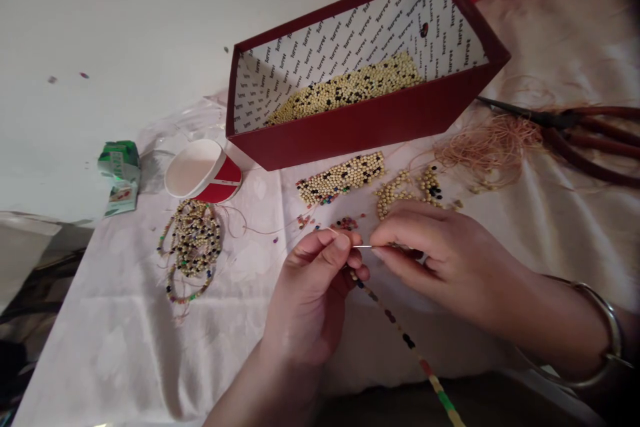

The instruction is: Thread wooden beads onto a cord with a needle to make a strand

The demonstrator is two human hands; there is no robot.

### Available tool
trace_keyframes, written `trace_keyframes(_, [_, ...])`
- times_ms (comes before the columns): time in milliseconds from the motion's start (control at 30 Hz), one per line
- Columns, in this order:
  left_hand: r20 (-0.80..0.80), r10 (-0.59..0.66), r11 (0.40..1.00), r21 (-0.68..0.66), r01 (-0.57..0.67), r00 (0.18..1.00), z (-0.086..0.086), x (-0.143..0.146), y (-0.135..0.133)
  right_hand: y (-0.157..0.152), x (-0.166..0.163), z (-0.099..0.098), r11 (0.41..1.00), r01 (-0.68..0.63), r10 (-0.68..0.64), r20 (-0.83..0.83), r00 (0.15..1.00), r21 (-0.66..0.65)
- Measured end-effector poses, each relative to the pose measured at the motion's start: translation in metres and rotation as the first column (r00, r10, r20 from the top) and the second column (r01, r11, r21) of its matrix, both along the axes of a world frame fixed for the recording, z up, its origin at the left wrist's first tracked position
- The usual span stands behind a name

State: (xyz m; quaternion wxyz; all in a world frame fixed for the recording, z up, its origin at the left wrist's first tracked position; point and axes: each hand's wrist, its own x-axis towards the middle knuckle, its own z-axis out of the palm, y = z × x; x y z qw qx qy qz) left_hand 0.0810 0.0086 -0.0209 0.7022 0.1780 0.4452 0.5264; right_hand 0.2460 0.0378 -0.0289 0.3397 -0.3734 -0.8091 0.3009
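Our left hand point(313, 293) pinches shut on the beaded strand point(400, 330), our right hand point(440, 257) on a needle point(364, 247); the strand's near end is cut off

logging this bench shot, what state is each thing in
box, open, tilted, beads inside
cup, on its side, empty
scissors, lying on cloth, blades look shut
needle, pinched in right hand, tip at left hand
strand, part beaded, held by left hand
bead coils, heaped on cloth
thread, tangled
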Motion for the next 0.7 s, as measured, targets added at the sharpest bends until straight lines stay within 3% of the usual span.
trace_keyframes(333, [-0.01,0.055,0.997,0.056,-0.055,0.998,0.0043,0.0029,0.0005,-0.0014,0.0013,0.008,0.974,0.136,-0.135,-0.017,0.991,0.179])
trace_keyframes(700, [0.024,0.007,1.0,0.022,-0.007,1.0,0.0015,0.003,-0.0002,-0.0034,0.0026,0.0085,0.968,0.144,-0.146,-0.007,0.989,0.206])
